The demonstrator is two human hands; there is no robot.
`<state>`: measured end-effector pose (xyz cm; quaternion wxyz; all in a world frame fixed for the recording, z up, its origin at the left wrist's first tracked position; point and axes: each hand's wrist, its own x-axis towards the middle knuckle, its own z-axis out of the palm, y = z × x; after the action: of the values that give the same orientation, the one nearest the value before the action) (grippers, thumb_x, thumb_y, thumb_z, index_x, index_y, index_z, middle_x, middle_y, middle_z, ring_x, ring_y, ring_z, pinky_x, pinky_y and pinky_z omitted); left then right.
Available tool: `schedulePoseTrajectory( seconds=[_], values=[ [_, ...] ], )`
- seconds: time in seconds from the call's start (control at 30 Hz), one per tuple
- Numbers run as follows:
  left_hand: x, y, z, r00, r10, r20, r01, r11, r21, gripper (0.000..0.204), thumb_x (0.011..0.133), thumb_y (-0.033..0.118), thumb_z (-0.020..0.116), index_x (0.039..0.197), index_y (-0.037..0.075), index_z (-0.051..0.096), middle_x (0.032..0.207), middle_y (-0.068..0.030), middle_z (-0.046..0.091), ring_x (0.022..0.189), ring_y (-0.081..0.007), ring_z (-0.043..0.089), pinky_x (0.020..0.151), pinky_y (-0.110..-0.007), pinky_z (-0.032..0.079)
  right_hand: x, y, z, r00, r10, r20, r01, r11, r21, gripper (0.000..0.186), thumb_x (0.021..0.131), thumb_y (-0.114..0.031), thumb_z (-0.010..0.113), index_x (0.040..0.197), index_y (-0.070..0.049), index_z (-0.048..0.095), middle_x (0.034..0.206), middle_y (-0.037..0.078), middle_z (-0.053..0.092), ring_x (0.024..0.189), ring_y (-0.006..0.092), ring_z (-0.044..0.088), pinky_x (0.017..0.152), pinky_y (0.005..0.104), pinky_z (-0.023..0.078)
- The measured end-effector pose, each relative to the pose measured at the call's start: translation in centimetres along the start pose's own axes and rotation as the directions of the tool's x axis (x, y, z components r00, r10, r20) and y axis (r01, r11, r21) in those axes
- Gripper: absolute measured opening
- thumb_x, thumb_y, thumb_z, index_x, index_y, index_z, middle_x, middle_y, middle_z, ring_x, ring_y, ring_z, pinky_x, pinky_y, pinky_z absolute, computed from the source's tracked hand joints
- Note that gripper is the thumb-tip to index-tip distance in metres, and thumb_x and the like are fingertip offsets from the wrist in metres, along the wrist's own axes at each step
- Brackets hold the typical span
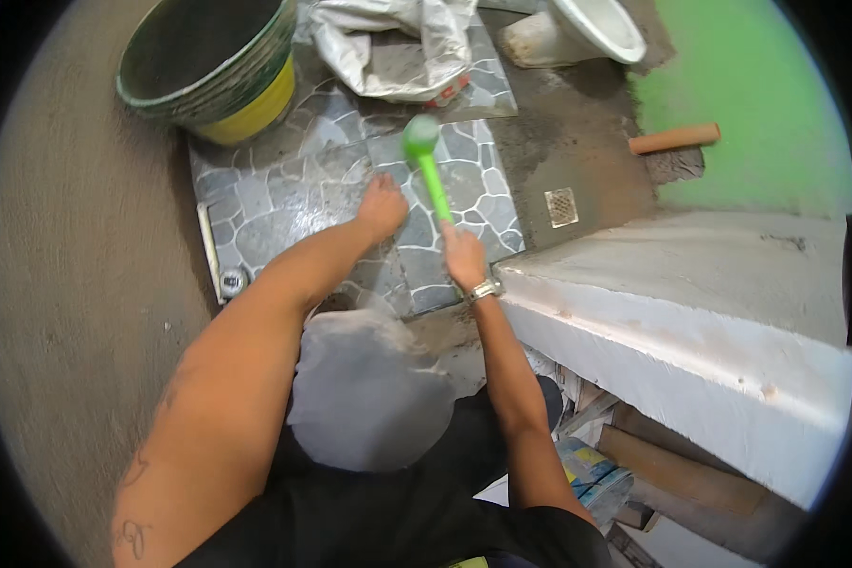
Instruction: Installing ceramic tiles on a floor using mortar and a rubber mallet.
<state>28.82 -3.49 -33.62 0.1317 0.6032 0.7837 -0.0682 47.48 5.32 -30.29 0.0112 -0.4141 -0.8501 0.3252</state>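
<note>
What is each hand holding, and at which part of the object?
The right hand grips the green mallet at the lower end of its handle. The left hand holds nothing; it rests on the stone-pattern tile.

Green mallet [427, 168]: a bright green, rounded head on a straight green handle, gripped at the handle's lower end by the right hand [464, 257], with the head raised over the tile, apparently just clear of it, though motion blur makes contact hard to judge. Tile [350, 204]: grey stone-pattern squares with pale joints, lying flat on the floor side by side, dusted with mortar; the left hand [381, 206] rests palm-down on one square just left of the mallet.
</note>
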Motion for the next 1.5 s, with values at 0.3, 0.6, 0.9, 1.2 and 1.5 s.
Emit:
schedulePoseTrajectory(
  seconds=[0.3, 0.6, 0.9, 1.2, 1.5],
  values=[
    [1.0, -0.2, -1.6, 0.991, 0.099, 0.088, -0.099, 0.995, -0.011, 0.027, 0.082, 0.019, 0.069, 0.103, 0.004, 0.075, 0.119, -0.0209, 0.068, 0.125, -0.0420, 0.056, 0.107, -0.047, 0.040, 2.3, -0.5, 2.7, 0.988, -0.139, -0.069, 0.144, 0.986, 0.080, 0.052, 0.100, -0.045, 0.045, 0.082, 0.001, 0.063, 0.076, 0.029, 0.062, 0.078, 0.0503, 0.061, 0.068, 0.0572, 0.045],
    [0.7, -0.2, -0.9, 0.993, 0.101, 0.059, -0.101, 0.995, -0.005, 0.037, 0.078, 0.029, 0.076, 0.102, 0.001, 0.075, 0.119, -0.0223, 0.067, 0.126, -0.0400, 0.054, 0.104, -0.044, 0.042, 4.0, -0.4, 2.7, 0.997, -0.061, 0.055, 0.061, 0.998, 0.010, 0.057, 0.097, -0.051, 0.046, 0.086, 0.002, 0.065, 0.080, 0.032, 0.063, 0.082, 0.0519, 0.061, 0.070, 0.0569, 0.046],
    [1.1, -0.5, -0.1, 0.995, 0.102, -0.001, -0.102, 0.994, 0.034, 0.042, 0.085, 0.025, 0.066, 0.114, -0.006, 0.068, 0.127, -0.0249, 0.063, 0.131, -0.0403, 0.050, 0.106, -0.044, 0.040, 5.6, -0.6, 2.5, 0.987, -0.161, 0.027, 0.159, 0.985, 0.061, 0.060, 0.097, -0.051, 0.047, 0.082, 0.005, 0.064, 0.077, 0.032, 0.062, 0.080, 0.0514, 0.062, 0.069, 0.0563, 0.046],
    [-0.2, 1.3, -0.6, 0.995, 0.102, 0.021, -0.103, 0.993, 0.053, 0.040, 0.086, 0.022, 0.063, 0.113, -0.007, 0.067, 0.127, -0.0291, 0.060, 0.133, -0.0421, 0.047, 0.111, -0.048, 0.035, 4.5, 2.1, 2.5, 0.986, -0.166, -0.028, 0.166, 0.986, 0.026, 0.062, 0.098, -0.052, 0.046, 0.076, 0.003, 0.062, 0.066, 0.027, 0.059, 0.068, 0.0451, 0.061, 0.063, 0.0519, 0.045],
    [-2.3, 2.5, 2.2, 0.998, -0.027, -0.052, 0.028, 0.999, 0.018, 0.036, 0.084, 0.013, 0.059, 0.112, -0.007, 0.069, 0.131, -0.0304, 0.058, 0.133, -0.0480, 0.045, 0.114, -0.055, 0.031, 2.4, -5.2, -0.9, 0.998, -0.058, 0.004, 0.056, 0.979, 0.194, 0.058, 0.100, -0.049, 0.045, 0.083, 0.003, 0.064, 0.074, 0.030, 0.061, 0.076, 0.0502, 0.061, 0.069, 0.0563, 0.045]
  ],
)
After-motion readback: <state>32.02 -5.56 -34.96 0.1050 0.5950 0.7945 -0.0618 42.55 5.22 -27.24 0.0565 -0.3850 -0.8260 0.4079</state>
